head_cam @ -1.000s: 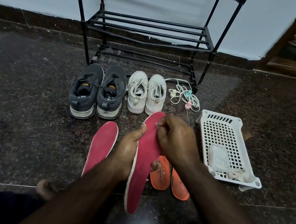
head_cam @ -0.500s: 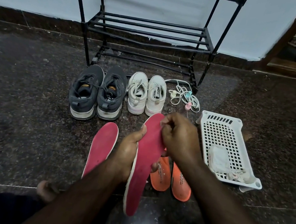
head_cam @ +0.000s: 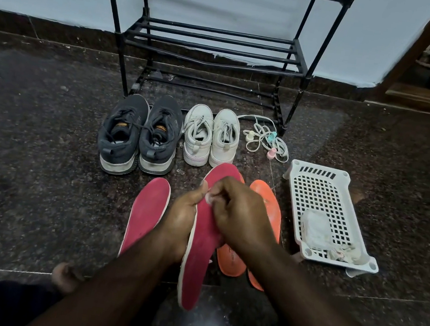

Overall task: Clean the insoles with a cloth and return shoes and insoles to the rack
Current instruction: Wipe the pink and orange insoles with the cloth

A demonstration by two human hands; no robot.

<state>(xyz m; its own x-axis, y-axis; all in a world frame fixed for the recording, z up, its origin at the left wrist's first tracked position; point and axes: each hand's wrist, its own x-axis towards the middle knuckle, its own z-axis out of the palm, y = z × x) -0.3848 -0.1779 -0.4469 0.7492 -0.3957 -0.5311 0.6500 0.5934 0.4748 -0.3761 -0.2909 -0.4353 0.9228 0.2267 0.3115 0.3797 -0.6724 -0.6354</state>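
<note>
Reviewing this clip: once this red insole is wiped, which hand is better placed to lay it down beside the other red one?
Probably the left hand. It grips the held red insole along its edge, and the second red insole lies on the floor just to its left. The right hand is curled on the insole's face.

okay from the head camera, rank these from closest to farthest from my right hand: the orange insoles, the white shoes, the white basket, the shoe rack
From the right hand:
1. Orange insoles, just beneath and right.
2. White shoes, ahead, slightly left.
3. White basket, off right; nearly tied with the shoes.
4. Shoe rack, against the wall.
</note>
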